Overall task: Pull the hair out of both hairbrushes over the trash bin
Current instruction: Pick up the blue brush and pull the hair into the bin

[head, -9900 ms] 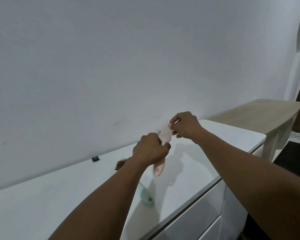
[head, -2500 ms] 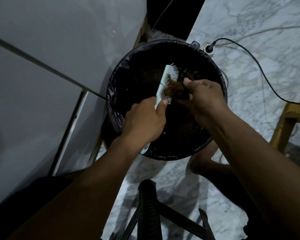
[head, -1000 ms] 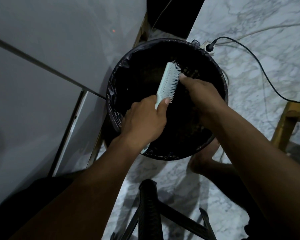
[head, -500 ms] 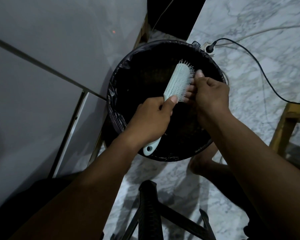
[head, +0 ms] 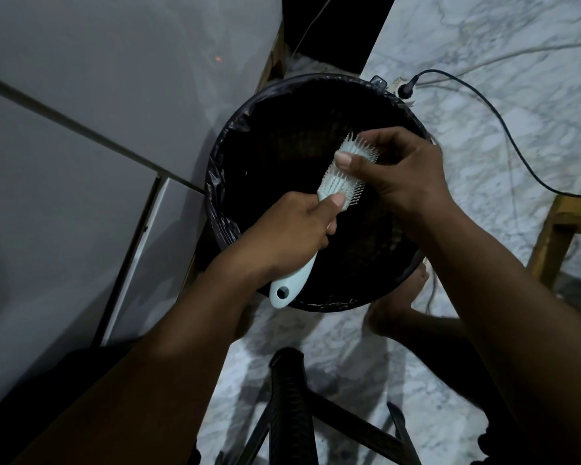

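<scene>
A pale mint hairbrush (head: 336, 182) is held over the round black trash bin (head: 235, 135), which is lined with a dark bag. My left hand (head: 292, 229) is shut around the brush's handle, whose end with a hole sticks out below my fist. My right hand (head: 399, 169) reaches across the brush head, thumb on the bristles and fingers curled over the far side. No clump of hair shows on the bristles. The pink brush is out of view.
White cabinet fronts (head: 81, 146) stand to the left of the bin. A black cable (head: 483, 105) and plug lie on the marble floor at the right. A wooden leg (head: 550, 243) stands at the right edge. A black stool frame (head: 292, 414) is below me, my foot (head: 396, 297) beside the bin.
The brown hair clump seen earlier is gone from the brush. The brush has turned bristles-up and shifted right. My right hand has moved onto the brush head, thumb across the bristles.
</scene>
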